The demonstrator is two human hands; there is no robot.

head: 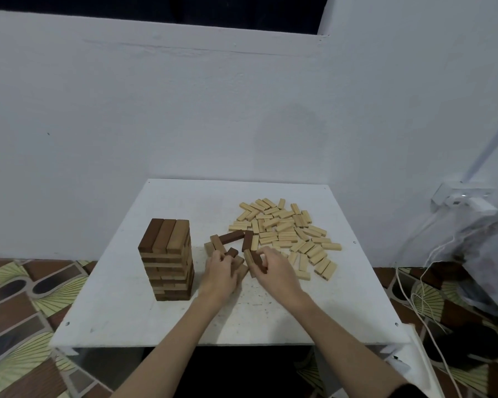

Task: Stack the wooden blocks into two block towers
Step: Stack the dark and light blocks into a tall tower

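A block tower [167, 259] of brown and tan layers stands on the left part of the white table [121, 311]. Right of it lies a small cluster of darker loose blocks [232, 237]. My left hand [220, 274] curls its fingers round a dark brown block [233, 252] in that cluster. My right hand [273, 270] pinches another brown block [256, 261] beside it. A wide pile of pale blocks [285, 231] spreads over the table's right half.
The table stands against a white wall. A patterned floor mat [26, 297] lies to the left. White cables [420, 282] and a clear plastic bag [486, 259] lie at the right, below a wall socket [460, 196].
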